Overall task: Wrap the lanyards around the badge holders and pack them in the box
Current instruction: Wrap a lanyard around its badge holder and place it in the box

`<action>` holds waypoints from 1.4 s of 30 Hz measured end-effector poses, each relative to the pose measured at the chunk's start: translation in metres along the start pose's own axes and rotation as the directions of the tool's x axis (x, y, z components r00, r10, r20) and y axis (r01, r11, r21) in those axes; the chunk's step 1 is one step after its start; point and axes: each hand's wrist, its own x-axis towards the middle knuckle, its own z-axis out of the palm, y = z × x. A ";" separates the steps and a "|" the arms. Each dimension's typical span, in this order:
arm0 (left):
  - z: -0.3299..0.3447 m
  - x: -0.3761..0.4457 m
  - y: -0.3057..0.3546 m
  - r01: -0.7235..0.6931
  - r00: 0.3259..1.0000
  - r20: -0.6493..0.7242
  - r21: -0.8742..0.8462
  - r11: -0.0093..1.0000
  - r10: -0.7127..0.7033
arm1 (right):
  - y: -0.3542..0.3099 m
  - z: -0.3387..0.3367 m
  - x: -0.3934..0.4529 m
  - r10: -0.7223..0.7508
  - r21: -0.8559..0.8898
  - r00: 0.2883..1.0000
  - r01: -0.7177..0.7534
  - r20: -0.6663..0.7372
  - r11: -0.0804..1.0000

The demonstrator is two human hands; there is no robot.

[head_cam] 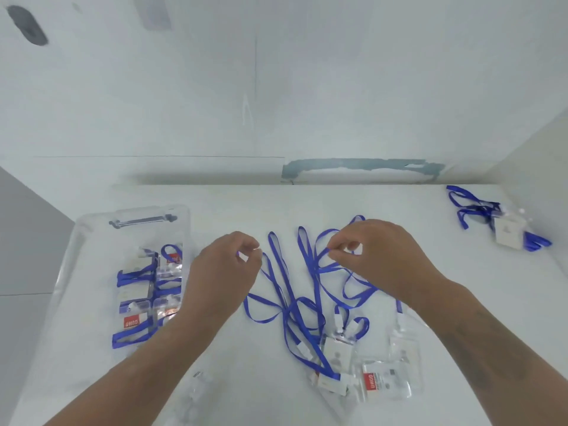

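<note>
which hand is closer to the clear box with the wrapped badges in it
Left. The left hand is just right of the clear box, close to its right edge, pinching a blue lanyard. The right hand is farther right, beyond the tangle.

A white table (307, 207) is standing against a white wall (276, 87). Paint is peeling off in a grey-blue strip (362, 167) just above the table's far edge, and a dark smudge (27, 24) is showing high on the left.

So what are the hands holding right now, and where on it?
Both pinch blue lanyard straps: the left hand near a strap's loop end, the right hand a strap in the tangle, away from the holders.
</note>
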 end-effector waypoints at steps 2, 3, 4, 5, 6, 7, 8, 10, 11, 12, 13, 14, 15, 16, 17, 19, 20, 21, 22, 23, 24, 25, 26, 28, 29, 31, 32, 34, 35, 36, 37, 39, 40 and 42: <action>0.021 -0.006 0.003 0.011 0.997 0.080 0.024 1.000 -0.013 | 0.018 0.010 -0.012 0.060 0.023 0.998 -0.060 0.029 0.998; 0.034 -0.011 0.004 0.011 0.993 0.119 0.039 0.999 -0.015 | 0.028 0.016 -0.020 0.085 0.033 0.995 -0.087 0.047 0.996; 0.046 -0.016 0.005 0.006 0.988 0.156 0.054 0.999 -0.014 | 0.036 0.023 -0.026 0.107 0.039 0.992 -0.110 0.068 0.993; 0.056 -0.021 0.005 0.001 0.981 0.193 0.071 0.997 -0.015 | 0.042 0.031 -0.031 0.125 0.041 0.988 -0.129 0.090 0.991; 0.069 -0.026 0.005 -0.009 0.972 0.237 0.090 0.996 -0.013 | 0.049 0.039 -0.037 0.149 0.044 0.982 -0.156 0.119 0.987; 0.081 -0.030 0.005 -0.015 0.959 0.282 0.113 0.993 -0.018 | 0.055 0.048 -0.043 0.173 0.047 0.973 -0.182 0.150 0.982; 0.094 -0.034 0.005 -0.017 0.945 0.326 0.135 0.991 -0.028 | 0.061 0.058 -0.048 0.199 0.050 0.963 -0.211 0.179 0.976; 0.119 -0.041 0.006 -0.015 0.916 0.398 0.173 0.985 -0.056 | 0.072 0.077 -0.058 0.251 0.052 0.940 -0.270 0.231 0.962; 0.127 -0.044 0.006 -0.016 0.906 0.418 0.187 0.982 -0.065 | 0.074 0.085 -0.061 0.269 0.044 0.930 -0.288 0.249 0.956; 0.137 -0.047 0.006 -0.014 0.897 0.435 0.196 0.980 -0.074 | 0.077 0.093 -0.064 0.291 0.033 0.918 -0.311 0.270 0.950; 0.147 -0.049 0.005 -0.011 0.890 0.448 0.206 0.978 -0.085 | 0.079 0.100 -0.066 0.313 0.025 0.904 -0.335 0.291 0.942; 0.156 -0.050 0.005 -0.009 0.880 0.464 0.226 0.974 -0.100 | 0.081 0.107 -0.066 0.339 0.019 0.890 -0.361 0.306 0.932; 0.165 -0.051 0.005 -0.005 0.869 0.480 0.250 0.968 -0.119 | 0.082 0.115 -0.066 0.367 0.019 0.876 -0.392 0.311 0.920; 0.171 -0.053 0.004 0.006 0.859 0.491 0.267 0.964 -0.141 | 0.083 0.124 -0.065 0.399 0.020 0.864 -0.425 0.307 0.905; 0.178 -0.054 0.003 0.017 0.852 0.499 0.274 0.961 -0.158 | 0.084 0.132 -0.063 0.428 0.019 0.854 -0.453 0.298 0.891; 0.187 -0.055 0.002 0.024 0.843 0.508 0.286 0.958 -0.173 | 0.083 0.147 -0.058 0.467 0.003 0.839 -0.487 0.280 0.874; 0.188 -0.056 0.002 0.021 0.840 0.513 0.291 0.957 -0.175 | 0.081 0.152 -0.055 0.477 -0.002 0.836 -0.495 0.270 0.869; 0.189 -0.056 0.002 0.017 0.840 0.515 0.292 0.956 -0.172 | 0.079 0.155 -0.052 0.484 0.000 0.836 -0.501 0.260 0.865; 0.190 -0.056 0.001 0.013 0.840 0.515 0.298 0.955 -0.172 | 0.078 0.157 -0.049 0.487 0.007 0.835 -0.505 0.255 0.863; 0.192 -0.055 0.001 0.011 0.843 0.509 0.306 0.952 -0.173 | 0.077 0.157 -0.046 0.487 0.011 0.836 -0.506 0.252 0.863; 0.192 -0.054 0.001 0.015 0.847 0.501 0.311 0.950 -0.178 | 0.076 0.159 -0.045 0.488 0.016 0.835 -0.508 0.256 0.861; 0.193 -0.054 0.000 0.025 0.851 0.492 0.310 0.950 -0.183 | 0.076 0.160 -0.044 0.490 0.027 0.832 -0.514 0.259 0.858; 0.193 -0.053 -0.001 0.040 0.852 0.487 0.306 0.951 -0.193 | 0.076 0.161 -0.043 0.496 0.044 0.828 -0.524 0.263 0.851; 0.192 -0.052 0.000 0.073 0.844 0.491 0.295 0.953 -0.217 | 0.077 0.162 -0.044 0.512 0.091 0.816 -0.550 0.268 0.830; 0.192 -0.051 0.001 0.089 0.839 0.497 0.280 0.956 -0.224 | 0.078 0.162 -0.044 0.520 0.119 0.810 -0.564 0.272 0.817; 0.192 -0.050 0.002 0.122 0.818 0.525 0.239 0.963 -0.234 | 0.080 0.159 -0.046 0.538 0.180 0.795 -0.594 0.280 0.784; 0.190 -0.049 0.004 0.139 0.805 0.543 0.221 0.965 -0.240 | 0.081 0.157 -0.045 0.549 0.224 0.789 -0.608 0.276 0.762; 0.189 -0.048 0.007 0.173 0.784 0.573 0.169 0.970 -0.240 | 0.084 0.149 -0.045 0.582 0.356 0.775 -0.631 0.245 0.689; 0.187 -0.047 0.008 0.197 0.778 0.582 0.131 0.972 -0.236 | 0.086 0.144 -0.045 0.604 0.445 0.763 -0.634 0.230 0.633; 0.184 -0.046 0.011 0.214 0.774 0.591 0.095 0.972 -0.228 | 0.088 0.137 -0.044 0.628 0.546 0.744 -0.631 0.227 0.550; 0.181 -0.044 0.014 0.220 0.777 0.593 0.061 0.974 -0.213 | 0.090 0.130 -0.044 0.650 0.652 0.719 -0.619 0.246 0.437; 0.172 -0.040 0.021 0.228 0.790 0.583 0.008 0.974 -0.189 | 0.092 0.113 -0.043 0.671 0.808 0.666 -0.565 0.325 0.170; 0.166 -0.037 0.026 0.233 0.796 0.577 -0.015 0.972 -0.182 | 0.094 0.105 -0.042 0.673 0.846 0.644 -0.530 0.363 0.050; 0.155 -0.031 0.033 0.230 0.813 0.558 -0.046 0.972 -0.166 | 0.098 0.092 -0.042 0.663 0.879 0.613 -0.451 0.430 -0.153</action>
